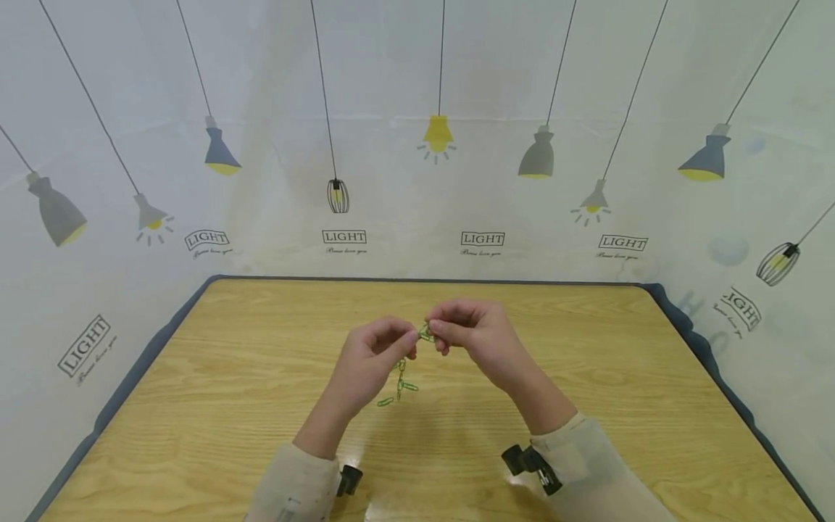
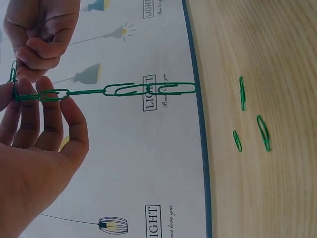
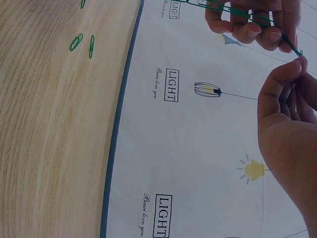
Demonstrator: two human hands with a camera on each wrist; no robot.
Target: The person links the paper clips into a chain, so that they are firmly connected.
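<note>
A chain of green paper clips (image 2: 86, 92) runs from the left hand (image 1: 368, 366), whose thumb and index finger pinch its upper end. In the left wrist view it passes across the left fingers, and several linked clips dangle free. The right hand (image 1: 483, 341) is close beside the left one and pinches a green paper clip (image 1: 426, 333) at that upper end. Whether this clip is hooked into the chain cannot be told, as fingertips cover the join. Both hands are held above the wooden table (image 1: 261, 391).
Three loose green paper clips lie on the table, one of them a clip (image 2: 263, 133) with its loops showing. Behind the table's dark blue edge (image 1: 430, 278) hangs a white cloth (image 1: 391, 87) printed with lamps. Each sleeve carries a black wrist camera (image 1: 531, 467).
</note>
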